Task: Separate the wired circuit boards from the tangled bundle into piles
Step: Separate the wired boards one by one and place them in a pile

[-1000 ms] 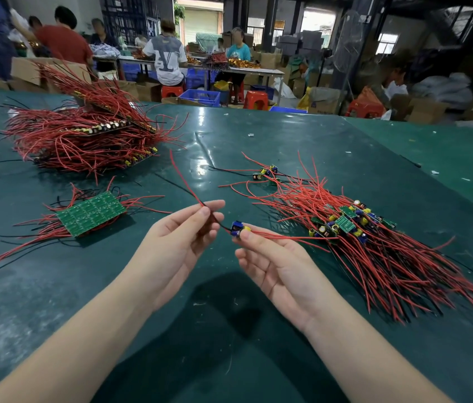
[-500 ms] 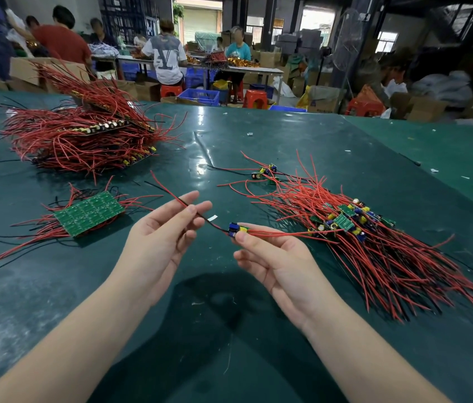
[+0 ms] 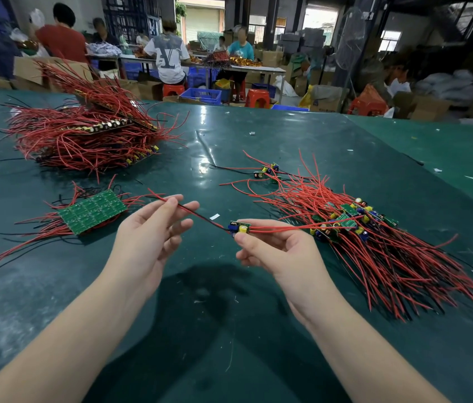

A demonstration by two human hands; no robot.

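Observation:
My right hand (image 3: pixel 277 251) pinches a small wired circuit board (image 3: pixel 239 227) with blue and yellow parts, held above the table. Its red and black wires (image 3: pixel 191 212) run left into my left hand (image 3: pixel 149 237), whose fingers pinch them. More red wires run from the board right into a pile of small boards with long red wires (image 3: pixel 374 245). A green board panel with red and black wires (image 3: pixel 92 211) lies at the left. A big tangled bundle of red-wired boards (image 3: pixel 84 135) sits at the far left.
The table is covered in a dark green sheet (image 3: pixel 229 330). A few loose small boards (image 3: pixel 267 171) lie beyond the right pile. A white scrap (image 3: pixel 215 216) lies near my hands. People work at benches behind, with cartons and stools.
My left hand has slid left and down along the wires, pulling them straighter and lower. The board in my right hand has turned slightly; the piles have not moved.

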